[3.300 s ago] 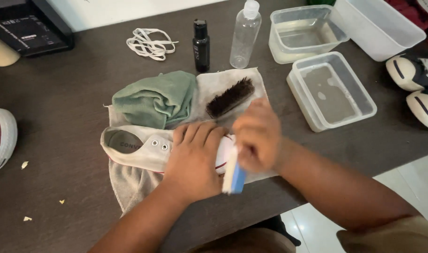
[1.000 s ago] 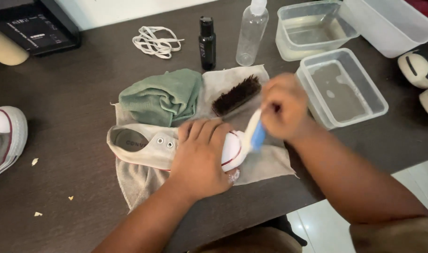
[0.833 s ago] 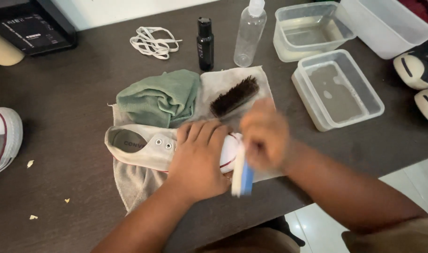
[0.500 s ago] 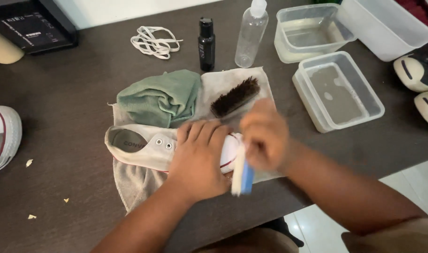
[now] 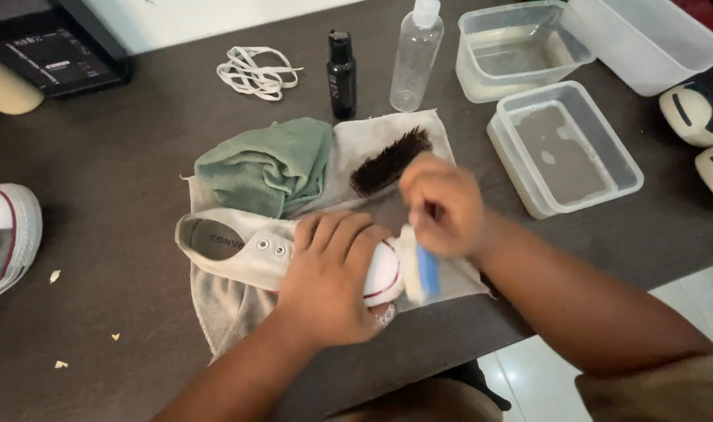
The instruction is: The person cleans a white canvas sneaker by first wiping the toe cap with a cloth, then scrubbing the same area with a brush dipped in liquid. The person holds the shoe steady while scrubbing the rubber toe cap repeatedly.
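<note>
While the left hand (image 5: 329, 285) presses flat on the white shoe (image 5: 247, 250), fingers spread, the shoe lies on a grey towel (image 5: 224, 312). The right hand (image 5: 442, 205) grips a small blue brush (image 5: 425, 272) at the toe.

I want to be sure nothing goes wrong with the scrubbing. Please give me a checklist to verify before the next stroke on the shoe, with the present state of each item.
1. Shoe held steady: ok. The left hand presses on the white sneaker.
2. Brush gripped: ok. The right hand holds the small blue brush beside the toe cap.
3. Towel under the shoe: ok. The grey towel lies beneath it.
4. Bristles touching the toe: cannot tell, the brush is blurred.
5. Water near: ok. The clear tub of water stands right of the towel.
6. Towel away from the table edge: not ok, its corner reaches the edge.
</note>
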